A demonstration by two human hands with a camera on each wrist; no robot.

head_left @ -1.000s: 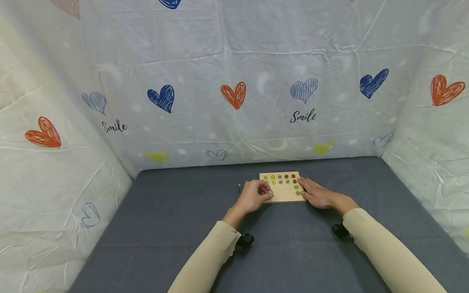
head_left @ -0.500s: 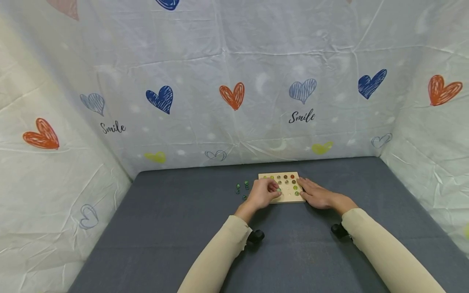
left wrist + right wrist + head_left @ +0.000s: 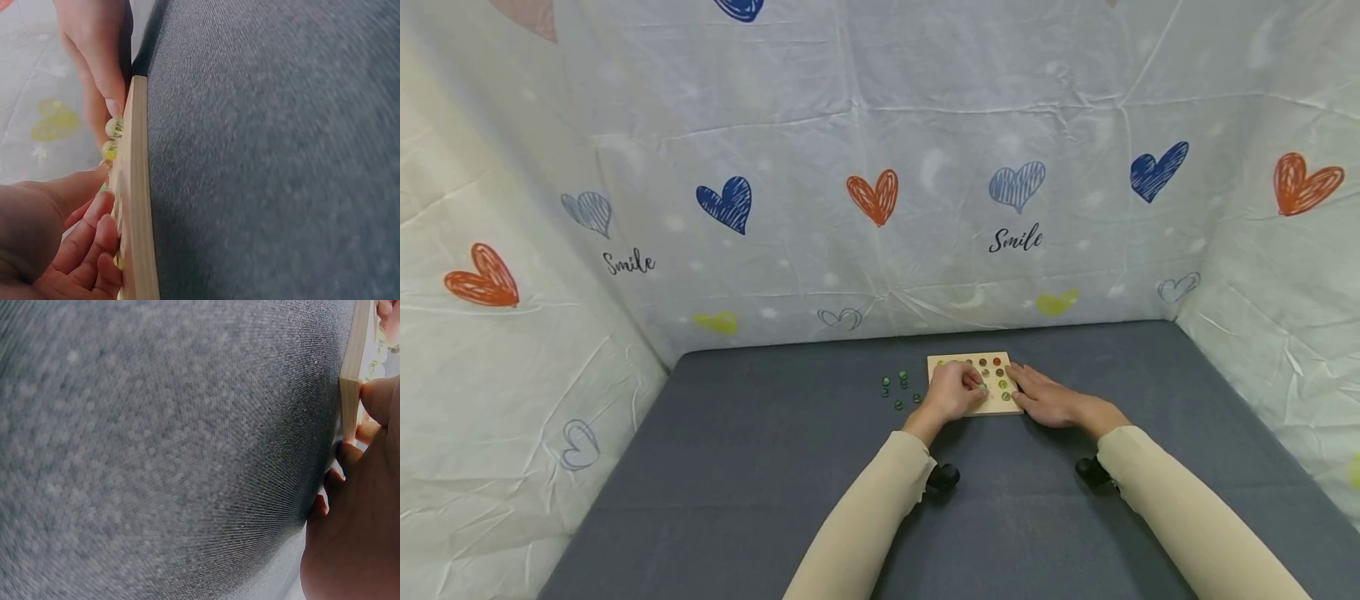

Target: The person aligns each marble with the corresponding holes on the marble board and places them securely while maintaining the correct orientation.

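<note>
Over a light wooden board (image 3: 998,409) with rows of shallow holes, my left hand (image 3: 953,392) pinches a green marble (image 3: 104,187) between thumb and fingers. Its fingertips are close over the board's surface, and the hand hides the board's left part in the head view. My right hand (image 3: 1049,402) rests along the board's right edge with fingers extended and the thumb near the front corner. Several marbles sit in the holes, among them a red marble (image 3: 997,362) at the back right and a yellow-green marble (image 3: 110,150) beside the left fingertips.
Left of the board, several loose dark green marbles (image 3: 886,381) lie on the grey cloth-covered table (image 3: 775,450). Behind stands a white curtain (image 3: 790,267) printed with hearts. A black wrist camera (image 3: 943,477) is strapped at the left cuff.
My left hand has moved right across the board with the marble pinched, uncovering more loose marbles on the table. The right hand has stayed at the board's edge.
</note>
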